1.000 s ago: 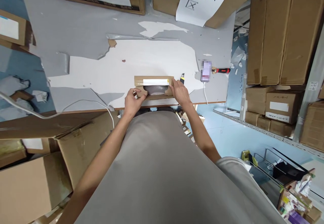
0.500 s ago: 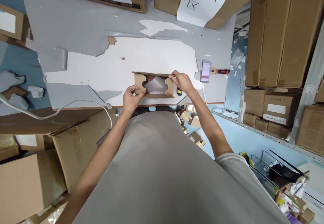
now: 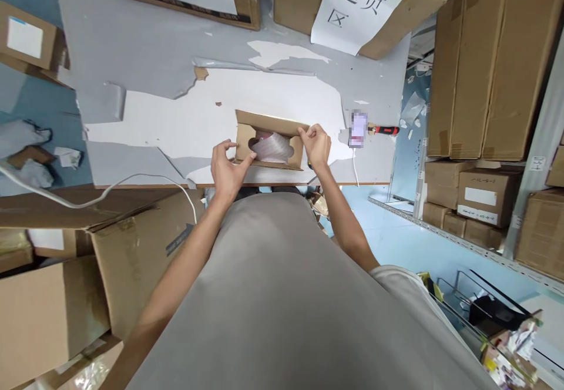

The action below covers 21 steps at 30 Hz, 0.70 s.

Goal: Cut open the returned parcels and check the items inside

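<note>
A small open cardboard box sits near the front edge of the table, its far flap tilted up. Inside it lies something in translucent wrap, with a bit of pink showing; its kind is hidden. My left hand grips the near left corner of the box, thumb at the front rim and fingers at the left end. With thumb and fingers pinched, my right hand holds the right end of the box by the far flap's corner.
To the right lie a phone on a white cable and a red-and-black handle. A large box with a handwritten sheet stands at the back. Big cartons crowd the left, and shelves of boxes the right.
The far flap has swung up and outward. My right hand has turned more upright at the box's right end, covering the yellow-and-black thing beside it. The left hand's fingers have shifted slightly outward.
</note>
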Available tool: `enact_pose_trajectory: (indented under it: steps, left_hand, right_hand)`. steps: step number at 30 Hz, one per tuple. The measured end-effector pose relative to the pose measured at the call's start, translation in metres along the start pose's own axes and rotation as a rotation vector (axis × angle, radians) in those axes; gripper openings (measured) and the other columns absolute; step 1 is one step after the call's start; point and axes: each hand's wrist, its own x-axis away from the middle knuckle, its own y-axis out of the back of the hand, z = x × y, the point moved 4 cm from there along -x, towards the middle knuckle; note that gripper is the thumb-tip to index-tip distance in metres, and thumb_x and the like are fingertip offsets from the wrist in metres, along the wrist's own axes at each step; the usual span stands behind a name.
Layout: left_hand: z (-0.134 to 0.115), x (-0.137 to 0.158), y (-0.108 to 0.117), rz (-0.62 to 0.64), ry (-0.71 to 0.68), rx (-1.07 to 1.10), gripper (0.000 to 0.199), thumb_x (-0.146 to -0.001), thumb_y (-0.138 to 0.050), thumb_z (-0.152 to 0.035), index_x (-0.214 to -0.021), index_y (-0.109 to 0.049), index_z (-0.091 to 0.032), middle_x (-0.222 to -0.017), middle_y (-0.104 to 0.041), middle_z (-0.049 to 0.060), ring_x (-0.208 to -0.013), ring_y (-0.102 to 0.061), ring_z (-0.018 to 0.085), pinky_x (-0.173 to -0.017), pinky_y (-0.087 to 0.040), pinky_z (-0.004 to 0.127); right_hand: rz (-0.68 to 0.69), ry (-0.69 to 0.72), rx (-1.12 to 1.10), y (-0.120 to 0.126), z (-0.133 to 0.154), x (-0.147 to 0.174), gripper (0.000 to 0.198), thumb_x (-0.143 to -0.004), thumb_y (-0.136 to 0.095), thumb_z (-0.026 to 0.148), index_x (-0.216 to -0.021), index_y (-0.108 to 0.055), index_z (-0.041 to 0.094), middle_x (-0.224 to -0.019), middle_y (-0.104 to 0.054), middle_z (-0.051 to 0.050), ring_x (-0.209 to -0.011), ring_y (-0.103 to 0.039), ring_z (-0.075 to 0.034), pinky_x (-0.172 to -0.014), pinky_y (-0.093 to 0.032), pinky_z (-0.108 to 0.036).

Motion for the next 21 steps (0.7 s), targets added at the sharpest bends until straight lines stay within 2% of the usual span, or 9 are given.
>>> enact_pose_trajectory:
  steps: [2, 4, 7, 9, 11, 13, 15, 19, 21]
  left_hand:
    - [-0.018, -0.001, 0.007, -0.038, -0.083, -0.056, 0.037, -0.101, -0.084, -0.040, -0.130, -0.068, -0.025, -0.153, -0.072, 0.018, -0.151, -0.065, 0.039, -0.129, -0.055, 0.056]
    - [-0.036, -0.005, 0.006, 0.040, -0.174, -0.073, 0.023, -0.108, -0.072, -0.035, -0.128, -0.073, -0.025, -0.148, -0.077, 0.015, -0.145, -0.070, 0.036, -0.129, -0.054, 0.053]
    - [-0.055, -0.011, -0.014, 0.380, -0.285, -0.133, 0.030, -0.110, -0.055, -0.023, -0.126, -0.079, -0.024, -0.138, -0.083, 0.012, -0.130, -0.078, 0.033, -0.119, -0.061, 0.046]
    - [-0.057, -0.012, -0.027, 0.590, -0.313, -0.245, 0.035, -0.105, -0.052, -0.016, -0.122, -0.082, -0.022, -0.131, -0.085, 0.014, -0.124, -0.080, 0.035, -0.115, -0.062, 0.046]
    - [-0.054, -0.012, -0.031, 0.674, -0.319, -0.354, 0.034, -0.103, -0.053, -0.014, -0.118, -0.083, -0.021, -0.124, -0.084, 0.017, -0.124, -0.079, 0.038, -0.116, -0.061, 0.049]
    - [-0.051, -0.011, -0.025, 0.649, -0.324, -0.398, 0.030, -0.103, -0.055, -0.017, -0.117, -0.082, -0.020, -0.122, -0.083, 0.020, -0.126, -0.077, 0.041, -0.118, -0.060, 0.052]
    - [-0.046, -0.012, -0.012, 0.572, -0.325, -0.378, 0.028, -0.103, -0.058, -0.020, -0.118, -0.082, -0.020, -0.123, -0.081, 0.022, -0.129, -0.073, 0.044, -0.121, -0.058, 0.057]
    - [-0.027, -0.023, 0.015, 0.422, -0.277, -0.274, 0.031, -0.101, -0.059, -0.025, -0.121, -0.082, -0.023, -0.126, -0.082, 0.019, -0.131, -0.071, 0.043, -0.127, -0.054, 0.060]
    - [-0.015, -0.032, 0.022, 0.397, -0.219, -0.233, 0.032, -0.101, -0.059, -0.027, -0.122, -0.083, -0.024, -0.124, -0.084, 0.016, -0.128, -0.073, 0.041, -0.126, -0.055, 0.059]
  right_hand:
    - [0.088, 0.069, 0.046, -0.004, 0.016, 0.027, 0.037, -0.121, -0.065, 0.052, -0.096, -0.072, 0.025, -0.095, -0.082, -0.003, -0.096, -0.079, -0.025, -0.098, -0.059, -0.035]
    - [0.255, 0.176, 0.089, -0.012, 0.034, 0.052, 0.032, -0.124, -0.062, 0.044, -0.107, -0.080, 0.023, -0.108, -0.088, -0.007, -0.104, -0.083, -0.026, -0.101, -0.060, -0.036]
    - [0.475, 0.328, 0.209, -0.023, 0.054, 0.076, 0.027, -0.125, -0.059, 0.029, -0.135, -0.082, 0.019, -0.133, -0.088, -0.014, -0.121, -0.084, -0.029, -0.108, -0.061, -0.038]
    - [0.536, 0.376, 0.319, -0.022, 0.057, 0.082, 0.034, -0.124, -0.056, 0.023, -0.148, -0.078, 0.015, -0.143, -0.085, -0.019, -0.131, -0.081, -0.031, -0.117, -0.061, -0.041]
    - [0.538, 0.379, 0.403, -0.014, 0.053, 0.083, 0.039, -0.123, -0.054, 0.021, -0.155, -0.075, 0.012, -0.154, -0.080, -0.022, -0.138, -0.078, -0.034, -0.124, -0.059, -0.047]
    - [0.511, 0.347, 0.431, -0.002, 0.042, 0.082, 0.047, -0.121, -0.056, 0.023, -0.165, -0.069, 0.011, -0.170, -0.069, -0.026, -0.143, -0.076, -0.038, -0.127, -0.059, -0.051]
    - [0.480, 0.305, 0.399, 0.008, 0.028, 0.081, 0.058, -0.119, -0.061, 0.026, -0.175, -0.060, 0.013, -0.185, -0.055, -0.025, -0.152, -0.073, -0.041, -0.129, -0.060, -0.053]
    - [0.440, 0.267, 0.290, 0.016, 0.005, 0.079, 0.082, -0.111, -0.077, 0.034, -0.185, -0.048, 0.017, -0.194, -0.043, -0.020, -0.166, -0.062, -0.041, -0.134, -0.059, -0.053]
    - [0.425, 0.220, 0.268, 0.016, -0.002, 0.076, 0.093, -0.107, -0.083, 0.038, -0.189, -0.042, 0.020, -0.199, -0.032, -0.021, -0.160, -0.068, -0.044, -0.132, -0.060, -0.057]
